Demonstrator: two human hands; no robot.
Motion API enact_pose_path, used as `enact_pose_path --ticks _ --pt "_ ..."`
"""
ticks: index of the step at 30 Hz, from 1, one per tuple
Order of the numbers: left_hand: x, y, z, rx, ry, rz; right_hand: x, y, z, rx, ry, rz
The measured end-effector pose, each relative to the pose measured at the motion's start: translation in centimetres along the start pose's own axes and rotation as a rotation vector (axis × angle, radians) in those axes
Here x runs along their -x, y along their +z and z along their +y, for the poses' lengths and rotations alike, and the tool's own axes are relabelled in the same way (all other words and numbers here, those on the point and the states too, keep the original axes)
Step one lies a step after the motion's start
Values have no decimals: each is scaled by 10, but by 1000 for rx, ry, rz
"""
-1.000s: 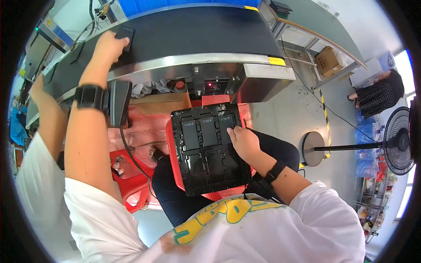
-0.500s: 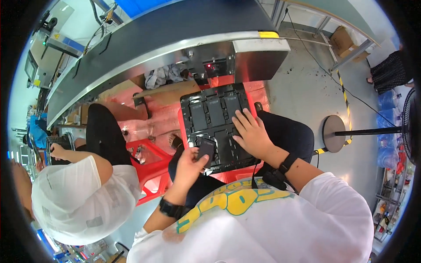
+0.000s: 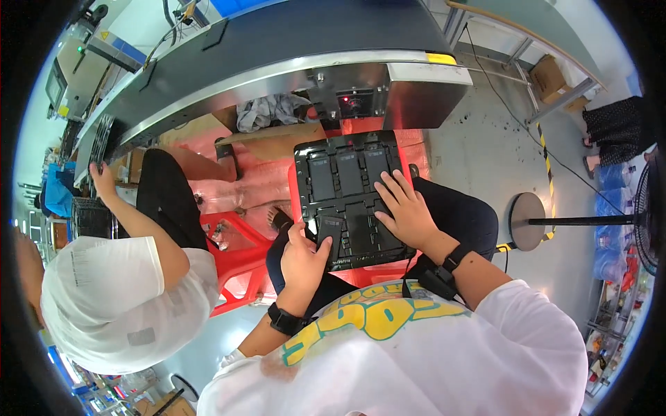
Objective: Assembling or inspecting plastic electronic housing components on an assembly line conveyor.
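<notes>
A black moulded tray (image 3: 406, 258) with several rectangular compartments rests before me on a red stool (image 3: 294, 201). Flat black rectangular blocks, among them the upper middle block (image 3: 350, 171), fill compartments in its far row. At the near left compartment, my left hand (image 3: 303, 265) has its thumb on the left edge of another flat black block (image 3: 331, 231), which sits slightly tilted; the fingers underneath are mostly hidden. My right hand (image 3: 408, 215) lies flat with spread fingers on the tray's right side, holding nothing.
A dark conveyor belt (image 3: 291, 41) with a metal side and a box-shaped end (image 3: 427, 93) stands ahead. On my left a seated co-worker in a white shirt (image 3: 111, 298) reaches toward the belt. A fan's round base (image 3: 528, 222) and a trailing cable (image 3: 510, 111) are at right.
My left hand has lowered its flat black block into the near left compartment area. My right hand stays on the tray. The co-worker's hand has moved up toward the belt.
</notes>
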State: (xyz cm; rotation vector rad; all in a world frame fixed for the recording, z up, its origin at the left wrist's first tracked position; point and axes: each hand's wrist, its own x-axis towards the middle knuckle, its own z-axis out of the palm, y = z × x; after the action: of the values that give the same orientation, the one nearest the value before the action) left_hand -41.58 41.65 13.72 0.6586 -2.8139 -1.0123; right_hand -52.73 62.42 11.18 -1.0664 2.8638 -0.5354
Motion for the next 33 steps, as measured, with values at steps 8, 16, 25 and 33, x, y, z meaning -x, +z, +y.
enact_pose_path --ticks 8,16,25,33 --pt "-7 12 -12 -50 8 16 -4 -2 -3 28 -37 14" --pt "-29 -6 -7 -281 -21 -155 -78 -106 -10 -527 -49 -109" --pt "-24 -8 -24 -161 446 -29 -245 -227 -52 -893 6 229" --pt "-47 -22 -13 -33 519 -221 -365 -182 -1 379 261 243"
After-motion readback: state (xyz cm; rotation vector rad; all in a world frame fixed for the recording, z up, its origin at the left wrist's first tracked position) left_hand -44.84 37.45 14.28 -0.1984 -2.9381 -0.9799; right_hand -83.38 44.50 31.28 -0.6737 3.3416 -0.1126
